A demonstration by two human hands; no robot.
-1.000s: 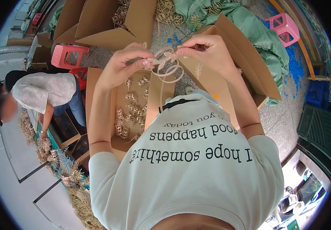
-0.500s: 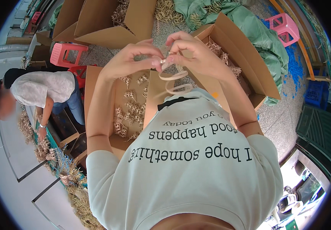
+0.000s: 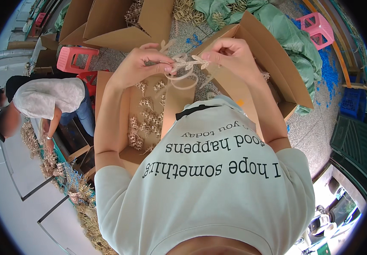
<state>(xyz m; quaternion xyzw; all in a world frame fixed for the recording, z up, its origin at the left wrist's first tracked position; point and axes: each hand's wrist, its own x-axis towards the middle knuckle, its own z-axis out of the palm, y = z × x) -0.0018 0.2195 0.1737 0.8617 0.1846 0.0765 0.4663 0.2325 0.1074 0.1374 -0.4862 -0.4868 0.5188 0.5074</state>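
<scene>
In front of my chest, a pale leafy sprig [image 3: 188, 64] with small pointed leaves is stretched between my two hands. My left hand [image 3: 141, 66] pinches its left end between thumb and fingertips. At the other end, my right hand [image 3: 231, 57] grips the tip, fingers curled in. Thin pale strips [image 3: 185, 84] curl in loops below the sprig, smeared by motion. Under my left forearm stands an open cardboard box [image 3: 124, 106] holding several beige branched sprigs [image 3: 149, 123]. Beneath my right hand is another open cardboard box [image 3: 272, 51].
At the left a person [image 3: 49, 97] bends over a bench heaped with beige sprigs [image 3: 49, 163]. Pink stools [image 3: 75, 58] stand left and far right. A larger carton [image 3: 119, 29], green sheeting [image 3: 272, 29] and blue scraps [image 3: 329, 76] lie beyond; a blue crate [image 3: 351, 102] sits right.
My hands were close together at the sprig; my right hand has moved right, and the sprig now shows stretched between them. The curled strips have swung left and upward.
</scene>
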